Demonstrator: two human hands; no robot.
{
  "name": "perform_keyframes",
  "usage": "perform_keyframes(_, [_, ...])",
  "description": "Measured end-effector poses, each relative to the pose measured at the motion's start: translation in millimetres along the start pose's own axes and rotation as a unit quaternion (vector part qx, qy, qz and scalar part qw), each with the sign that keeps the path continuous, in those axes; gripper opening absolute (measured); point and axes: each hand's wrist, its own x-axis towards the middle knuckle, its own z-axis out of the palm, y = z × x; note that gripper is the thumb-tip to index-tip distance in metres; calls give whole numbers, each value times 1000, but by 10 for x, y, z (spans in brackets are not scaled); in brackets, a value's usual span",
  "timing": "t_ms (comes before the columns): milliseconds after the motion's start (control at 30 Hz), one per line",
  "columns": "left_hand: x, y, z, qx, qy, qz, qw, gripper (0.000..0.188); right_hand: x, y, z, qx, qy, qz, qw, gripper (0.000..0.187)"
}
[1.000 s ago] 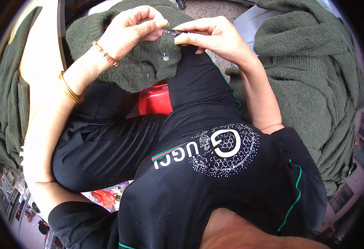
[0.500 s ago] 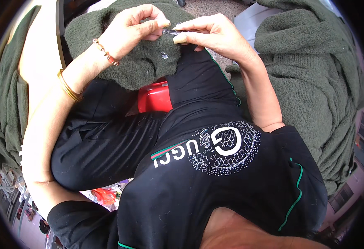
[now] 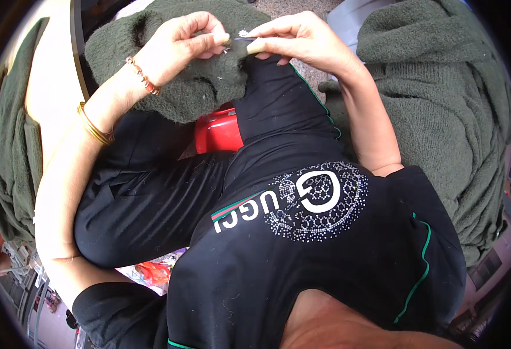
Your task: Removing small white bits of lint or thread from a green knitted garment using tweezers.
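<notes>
I log both hands at the top of the view, over the lap: left hand (image 3: 180, 43) curled, fingertips pinching the green knitted garment (image 3: 197, 87); right hand (image 3: 302, 41) closed on a small thin tool (image 3: 245, 39), too small for me to identify. The garment's lower edge hides part of a red container (image 3: 219, 131). A pile of green knitwear (image 3: 436, 116) lies right, cut by the rim.
</notes>
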Motion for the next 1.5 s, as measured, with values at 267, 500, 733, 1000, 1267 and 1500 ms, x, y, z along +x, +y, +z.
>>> perform_keyframes(267, [55, -15, 76, 217, -7, -81, 973, 21, -51, 264, -245, 131, 140, 66, 979, 34])
perform_keyframes(500, [220, -63, 61, 419, 57, 135, 896, 22, -24, 392, -191, 178, 133, 33, 974, 35])
perform_keyframes(733, [548, -6, 168, 478, 11, 160, 864, 34, -56, 446, -233, 191, 143, 27, 971, 34])
perform_keyframes(1000, [675, -379, 233, 487, 61, 194, 850, 25, 4, 721, -266, 131, 139, -21, 981, 35])
perform_keyframes(1267, [553, -386, 131, 259, 110, 104, 954, 9, 68, 523, -160, 133, 120, -42, 983, 36])
perform_keyframes(1500, [415, -256, -48, -62, 114, -42, 991, 14, 196, 377, -50, 62, 75, -33, 995, 34])
